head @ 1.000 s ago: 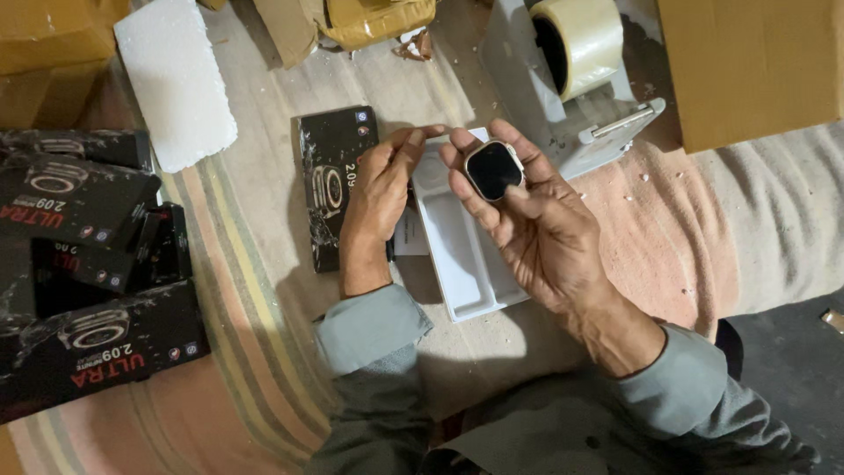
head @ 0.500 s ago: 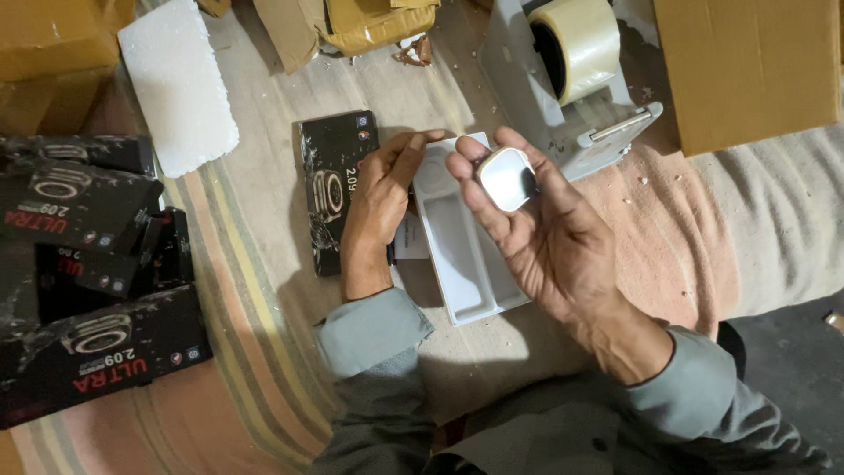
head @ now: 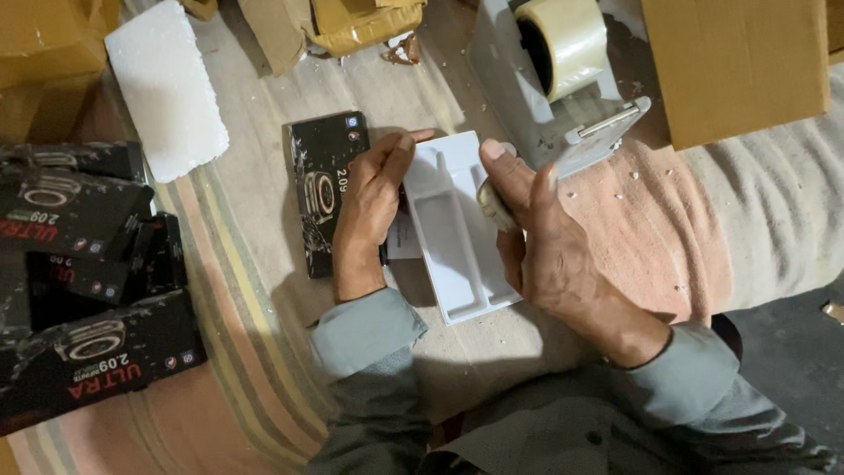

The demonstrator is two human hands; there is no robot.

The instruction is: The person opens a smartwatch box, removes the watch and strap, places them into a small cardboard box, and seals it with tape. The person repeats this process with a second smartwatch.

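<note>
My right hand is turned palm down over the right edge of a white plastic tray, its fingers closed on a small watch body of which only a pale edge shows. My left hand grips the tray's upper left edge, thumb on top. The tray has long empty recesses and rests on a striped cloth. Just left of my left hand lies a black watch box, flat on the cloth.
Several black watch boxes are piled at the left. A white foam block lies at the upper left. A tape dispenser with a clear tape roll stands behind the tray. Brown cardboard boxes line the top.
My right hand has rolled over from palm up to palm down and lowered the watch body onto the tray's right edge. My left hand has stayed on the tray.
</note>
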